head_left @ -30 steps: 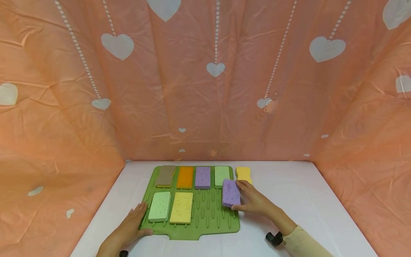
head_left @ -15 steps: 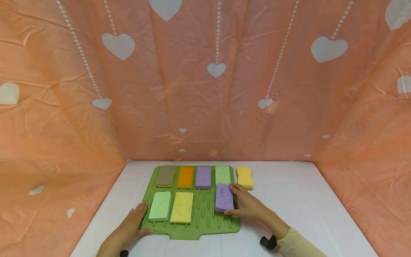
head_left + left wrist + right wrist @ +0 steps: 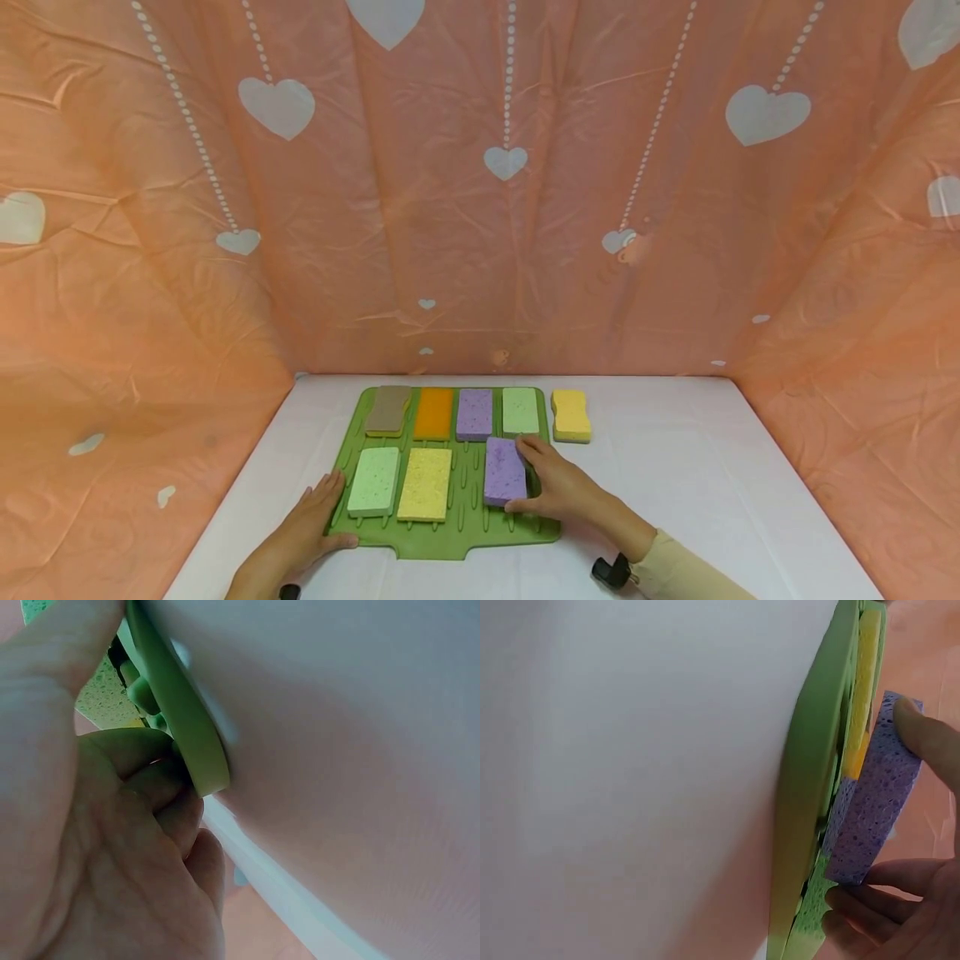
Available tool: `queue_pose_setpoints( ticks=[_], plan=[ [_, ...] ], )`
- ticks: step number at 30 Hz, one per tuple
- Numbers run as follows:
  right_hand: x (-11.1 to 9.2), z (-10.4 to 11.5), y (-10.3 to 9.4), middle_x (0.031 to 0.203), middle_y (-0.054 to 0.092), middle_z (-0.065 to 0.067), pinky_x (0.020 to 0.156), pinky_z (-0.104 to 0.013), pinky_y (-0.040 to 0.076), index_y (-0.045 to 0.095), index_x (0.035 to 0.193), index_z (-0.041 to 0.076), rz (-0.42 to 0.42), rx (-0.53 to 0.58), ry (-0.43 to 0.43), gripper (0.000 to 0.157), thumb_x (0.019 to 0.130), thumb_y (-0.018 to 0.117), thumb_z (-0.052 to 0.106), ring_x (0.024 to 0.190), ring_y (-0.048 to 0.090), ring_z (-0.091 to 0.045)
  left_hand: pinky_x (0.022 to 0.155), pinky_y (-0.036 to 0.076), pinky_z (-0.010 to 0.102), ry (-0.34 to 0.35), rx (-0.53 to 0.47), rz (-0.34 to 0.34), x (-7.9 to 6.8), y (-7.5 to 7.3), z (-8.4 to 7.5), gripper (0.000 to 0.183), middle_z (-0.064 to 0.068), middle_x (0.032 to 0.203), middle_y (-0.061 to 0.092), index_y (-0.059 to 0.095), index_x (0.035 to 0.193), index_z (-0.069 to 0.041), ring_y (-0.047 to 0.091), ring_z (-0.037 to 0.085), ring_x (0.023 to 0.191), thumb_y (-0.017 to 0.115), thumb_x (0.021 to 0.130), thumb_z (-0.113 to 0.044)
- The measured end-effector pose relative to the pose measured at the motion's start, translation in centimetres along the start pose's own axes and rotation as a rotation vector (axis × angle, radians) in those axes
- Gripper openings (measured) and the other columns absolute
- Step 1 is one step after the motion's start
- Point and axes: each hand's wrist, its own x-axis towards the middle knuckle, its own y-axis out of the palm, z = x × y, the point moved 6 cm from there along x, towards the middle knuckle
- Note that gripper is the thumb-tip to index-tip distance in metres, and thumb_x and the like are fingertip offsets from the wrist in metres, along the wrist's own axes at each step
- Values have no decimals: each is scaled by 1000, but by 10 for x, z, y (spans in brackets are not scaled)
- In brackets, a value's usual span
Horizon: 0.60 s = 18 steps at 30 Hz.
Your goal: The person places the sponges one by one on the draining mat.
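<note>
In the head view my right hand [image 3: 558,485] grips a purple sponge [image 3: 505,472] by its two short ends, thumb near and fingers far. The right wrist view shows this sponge [image 3: 876,787] tilted and raised a little off the green ridged mat [image 3: 810,780]. My left hand [image 3: 300,527] holds the near left corner of that mat [image 3: 431,543], fingers along the side and thumb at the front edge. Bent fingers touch the mat's rim [image 3: 184,712] in the left wrist view. A light green sponge [image 3: 373,482] and a yellow sponge [image 3: 424,485] lie left of the held one.
Along the mat's far side lie a grey-topped sponge [image 3: 387,411], an orange sponge [image 3: 432,414], a second purple sponge [image 3: 474,415] and a second light green sponge [image 3: 520,412]. A yellow scalloped sponge [image 3: 571,415] lies on the white table [image 3: 675,467]. Orange curtains [image 3: 510,275] enclose the table.
My right hand has carried the purple sponge left and nearer, from beside the far light green sponge to over the mat's near right part. The left hand has stayed put.
</note>
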Motion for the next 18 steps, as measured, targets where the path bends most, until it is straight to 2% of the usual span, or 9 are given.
queue_pose_setpoints(
  ticks=[1, 3, 5, 6, 7, 13, 14, 18],
  plan=[
    [1, 2, 1, 167, 39, -26, 115, -61, 48, 40, 161, -7, 3, -5, 0, 113, 83, 90, 58, 151, 44, -47, 130, -10, 28, -9, -2, 2, 0, -1, 0, 116, 45, 164, 25, 29, 156, 23, 16, 57, 157, 88, 82, -45],
    [2, 4, 3, 167, 39, -26, 115, -60, 49, 40, 162, -7, 8, -19, 4, 113, 83, 89, 59, 151, 44, -46, 116, -17, 9, -24, -8, 10, 0, -1, -1, 117, 44, 164, 24, 29, 156, 23, 15, 58, 157, 89, 82, -44],
    [3, 7, 4, 166, 40, -26, 114, -59, 49, 40, 162, -7, 15, -29, 4, 113, 84, 89, 59, 150, 46, -45, 111, -18, 6, -47, -6, 31, 0, -2, -5, 116, 43, 166, 22, 27, 157, 22, 16, 61, 155, 90, 82, -41],
    [3, 9, 5, 166, 40, -26, 115, -59, 49, 40, 162, -6, 20, -32, 5, 113, 84, 89, 59, 150, 46, -45, 104, -19, 1, -62, -9, 39, 1, -2, -5, 116, 42, 167, 22, 27, 157, 22, 15, 60, 156, 90, 82, -40],
    [4, 10, 5, 166, 40, -26, 115, -59, 49, 40, 162, -7, 24, -33, 5, 113, 84, 89, 59, 150, 46, -44, 110, -18, 4, -77, -12, 46, 1, -3, -7, 116, 41, 167, 22, 27, 158, 21, 15, 59, 157, 91, 82, -39],
    [7, 16, 10, 166, 41, -26, 116, -58, 48, 40, 162, -6, 46, -57, 0, 113, 84, 87, 61, 152, 44, -41, 109, -19, 4, -92, -9, 59, 1, -3, -9, 115, 40, 168, 21, 26, 158, 21, 14, 58, 158, 90, 82, -37],
    [8, 17, 11, 166, 41, -25, 117, -58, 47, 40, 162, -6, 48, -62, -1, 113, 85, 87, 61, 152, 44, -41, 102, -19, 0, -91, -11, 60, 1, -3, -8, 115, 40, 168, 21, 26, 158, 21, 14, 58, 158, 90, 82, -37],
    [11, 21, 13, 166, 42, -25, 118, -58, 46, 40, 162, -6, 55, -67, -11, 113, 85, 86, 62, 152, 44, -40, 104, -19, 1, -91, -6, 64, 1, -4, -9, 115, 40, 168, 21, 26, 158, 21, 14, 58, 158, 90, 83, -36]
  ],
)
